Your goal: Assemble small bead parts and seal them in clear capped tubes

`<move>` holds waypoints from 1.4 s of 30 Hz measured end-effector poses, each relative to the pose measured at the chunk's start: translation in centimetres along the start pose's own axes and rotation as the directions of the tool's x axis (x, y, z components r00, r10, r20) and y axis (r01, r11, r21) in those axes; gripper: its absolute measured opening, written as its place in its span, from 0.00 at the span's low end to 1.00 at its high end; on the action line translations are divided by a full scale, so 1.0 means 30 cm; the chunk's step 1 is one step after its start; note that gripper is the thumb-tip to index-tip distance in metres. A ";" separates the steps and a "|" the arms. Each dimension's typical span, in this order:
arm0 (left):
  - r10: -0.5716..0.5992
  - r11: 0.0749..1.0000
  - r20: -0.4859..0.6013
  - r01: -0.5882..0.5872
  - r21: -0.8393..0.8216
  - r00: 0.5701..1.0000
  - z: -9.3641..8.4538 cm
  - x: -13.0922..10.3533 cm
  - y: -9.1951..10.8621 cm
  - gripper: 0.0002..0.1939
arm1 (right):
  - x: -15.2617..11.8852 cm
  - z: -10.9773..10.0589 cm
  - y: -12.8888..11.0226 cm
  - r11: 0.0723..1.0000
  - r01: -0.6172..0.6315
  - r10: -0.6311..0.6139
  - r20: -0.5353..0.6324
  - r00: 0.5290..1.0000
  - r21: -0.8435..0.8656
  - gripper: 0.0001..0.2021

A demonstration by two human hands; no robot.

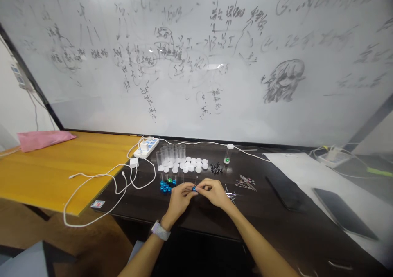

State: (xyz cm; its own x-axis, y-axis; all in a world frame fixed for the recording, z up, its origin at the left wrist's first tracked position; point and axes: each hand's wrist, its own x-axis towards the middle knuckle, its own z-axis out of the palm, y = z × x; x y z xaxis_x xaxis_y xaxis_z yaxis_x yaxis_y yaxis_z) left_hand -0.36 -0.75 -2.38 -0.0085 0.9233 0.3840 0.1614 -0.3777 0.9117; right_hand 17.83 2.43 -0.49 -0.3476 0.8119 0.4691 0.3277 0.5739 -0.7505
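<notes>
Between the fingertips of both hands is a small blue ball point(194, 189), with a thin pin-like piece rising above it. My left hand point(181, 197) pinches the ball from the left, and my right hand point(212, 191) meets it from the right. Just left of my left hand lies a cluster of shiny blue balls point(165, 188) with a green one point(170, 180) at its back. Beyond the hands are several white caps point(192, 167), clear tubes point(172, 152) and small black pieces point(216, 168). Thin sticks point(245, 183) lie to the right.
A capped tube point(227, 155) with something green inside stands at the back. A power strip point(146, 147) and white cables point(116, 183) lie on the left. To the right are a dark flat device point(284, 193), a tablet-like device point(344, 213) and white sheets point(294, 166).
</notes>
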 end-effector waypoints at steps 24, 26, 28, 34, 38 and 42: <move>-0.224 0.943 0.067 0.233 -0.237 0.972 -0.014 0.019 -0.008 0.16 | -0.009 0.032 -0.006 0.987 0.106 -0.111 -0.037 0.993 -0.118 0.08; -0.225 0.939 0.070 0.235 -0.252 0.972 -0.012 0.019 -0.007 0.17 | -0.010 0.030 -0.008 0.988 0.100 -0.104 -0.035 0.994 -0.114 0.09; -0.221 0.940 0.067 0.230 -0.253 0.973 -0.011 0.020 -0.008 0.16 | -0.010 0.027 -0.012 0.990 0.095 -0.099 -0.036 0.994 -0.109 0.09; -0.190 0.958 0.070 0.201 -0.206 0.979 -0.010 0.018 -0.013 0.16 | -0.005 0.023 -0.026 0.993 0.044 -0.048 -0.037 0.998 -0.113 0.09; -0.156 0.974 0.091 0.168 -0.150 0.984 -0.010 0.016 -0.014 0.15 | -0.001 0.020 -0.022 0.996 0.012 -0.015 -0.038 0.999 -0.086 0.08; -0.134 0.985 0.082 0.142 -0.102 0.988 -0.008 0.011 -0.009 0.14 | 0.002 0.023 -0.011 0.996 -0.085 0.085 -0.012 0.996 -0.002 0.09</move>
State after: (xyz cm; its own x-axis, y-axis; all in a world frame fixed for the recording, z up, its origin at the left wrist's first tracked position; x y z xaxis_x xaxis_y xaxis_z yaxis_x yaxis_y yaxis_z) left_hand -0.63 -0.38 -2.46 0.0507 0.9681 0.2455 0.0573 -0.2483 0.9670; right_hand 17.09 2.23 -0.53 -0.3078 0.8590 0.4091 0.3576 0.5029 -0.7869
